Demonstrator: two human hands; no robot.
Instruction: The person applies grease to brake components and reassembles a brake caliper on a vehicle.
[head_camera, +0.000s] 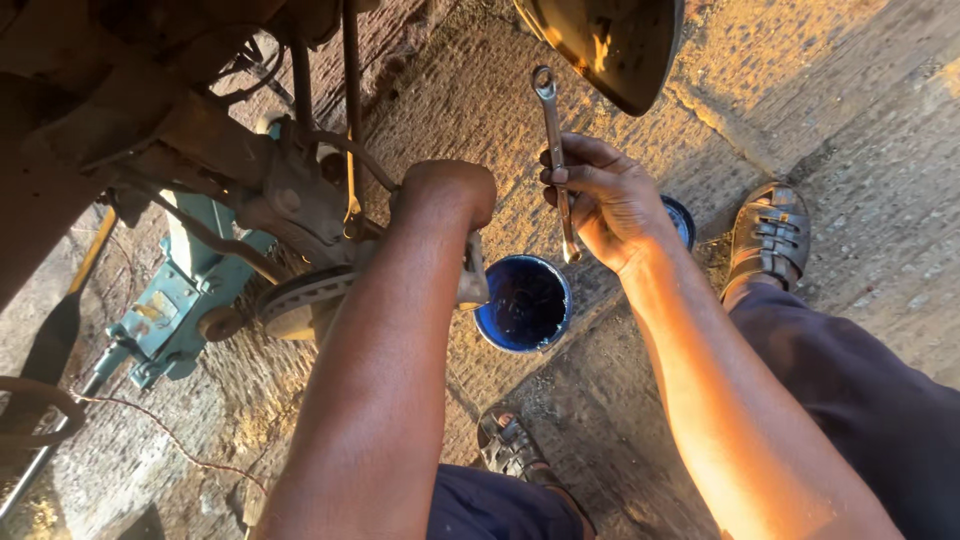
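My right hand (610, 200) is closed around a long metal combination wrench (553, 130), held upright with its ring end at the top. My left hand (450, 190) reaches in against the brake assembly (300, 200) of a raised vehicle; its fingers are hidden behind the wrist and a metal part (472, 275). A ribbed brake disc (300, 300) sits just below that hand. An open blue tub (525, 303) of dark grease stands on the ground between my arms.
A teal floor jack (185, 290) lies under the vehicle at left. The tub's blue lid (682, 220) rests behind my right hand. My sandalled feet (770, 235) stand on rough concrete. A curved metal panel (610, 45) hangs at the top.
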